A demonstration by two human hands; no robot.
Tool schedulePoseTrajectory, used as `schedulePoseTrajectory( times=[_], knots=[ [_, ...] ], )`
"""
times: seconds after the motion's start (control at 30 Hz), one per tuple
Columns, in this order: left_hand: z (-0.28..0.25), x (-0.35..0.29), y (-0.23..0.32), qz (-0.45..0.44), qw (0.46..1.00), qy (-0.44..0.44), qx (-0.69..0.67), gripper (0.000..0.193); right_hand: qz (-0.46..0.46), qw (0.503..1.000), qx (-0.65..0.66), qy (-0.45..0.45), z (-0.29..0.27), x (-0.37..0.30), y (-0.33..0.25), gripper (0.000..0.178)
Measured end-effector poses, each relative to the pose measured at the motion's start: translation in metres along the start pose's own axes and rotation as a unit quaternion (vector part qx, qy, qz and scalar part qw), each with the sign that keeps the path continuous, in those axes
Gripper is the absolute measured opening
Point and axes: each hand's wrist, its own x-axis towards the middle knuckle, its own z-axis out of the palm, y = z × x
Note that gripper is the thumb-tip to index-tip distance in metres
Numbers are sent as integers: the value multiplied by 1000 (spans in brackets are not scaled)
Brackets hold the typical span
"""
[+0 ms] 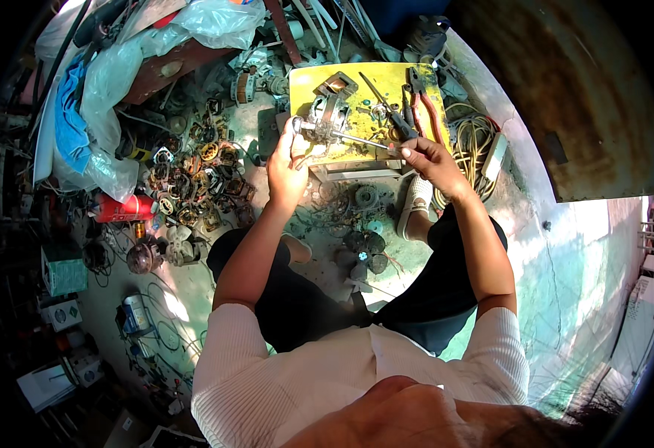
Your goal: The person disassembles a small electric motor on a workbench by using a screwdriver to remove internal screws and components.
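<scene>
My left hand (288,168) is closed around the near left side of a small electric motor (328,116) with a metal frame, held over the yellow table (308,78). From the motor a thin metal rod (364,142) runs to the right, looking like its shaft. My right hand (435,166) pinches the far end of that rod between thumb and fingers. Just beyond the right hand lies a screwdriver (399,125) with a black handle. Pliers with red handles (425,108) rest beside it. A square metal piece (337,84) sits behind the motor.
Loose motor parts (204,175) are heaped on the floor at left, near a red cylinder (125,208). Coiled cable (477,145) lies right of the table. Below the table are a black fan-like part (364,250) and scattered scraps. Plastic bags (107,112) hang at far left.
</scene>
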Motion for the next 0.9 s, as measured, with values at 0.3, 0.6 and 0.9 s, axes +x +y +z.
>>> schedulePoseTrajectory(
  times=[0.3,0.6,0.9],
  knots=[
    [0,-1,-5,11,1000,9,13,53,171,983,5,-73,-12,-5,-13,46],
    [-1,0,-1,8,1000,7,5,51,163,980,80,-76,-8,-4,-16,49],
    [1,1,-5,-1,1000,3,21,55,77,996,33,-24,0,-3,-11,44]
  ],
)
